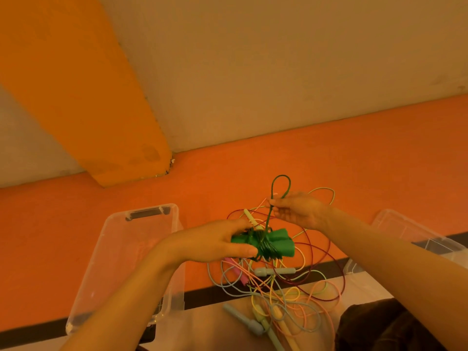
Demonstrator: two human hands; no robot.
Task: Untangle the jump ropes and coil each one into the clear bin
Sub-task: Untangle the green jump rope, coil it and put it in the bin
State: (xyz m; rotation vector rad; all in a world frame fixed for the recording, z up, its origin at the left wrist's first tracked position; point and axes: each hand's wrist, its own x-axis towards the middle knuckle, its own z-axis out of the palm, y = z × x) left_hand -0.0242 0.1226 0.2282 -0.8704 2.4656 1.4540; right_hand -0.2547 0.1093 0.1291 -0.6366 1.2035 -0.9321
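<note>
Left hand: left hand [222,243] curls round the green handles [276,243], thumb above and fingers beneath, holding the pair side by side as a core for the wraps.
Right hand: right hand [296,211], at 1 o'clock from the left, pinches the green rope [269,219] between thumb and fingertips; a free loop stands up above the pinch.
Why so held: rope runs taut from pinch to handles, probably to keep the last turns snug while the tail is tucked.
Green bundle: raised above the pile, not yet in any bin.
Clear bin: clear bin [101,262] at 9 o'clock of the bundle, open, close by; no rope visible in it.
Tangled ropes: tangled ropes [286,295] on the floor at 6 o'clock, pastel and maroon, still knotted.
Second bin: second bin [405,236] at 3 o'clock, partly hidden by the right arm.
</note>
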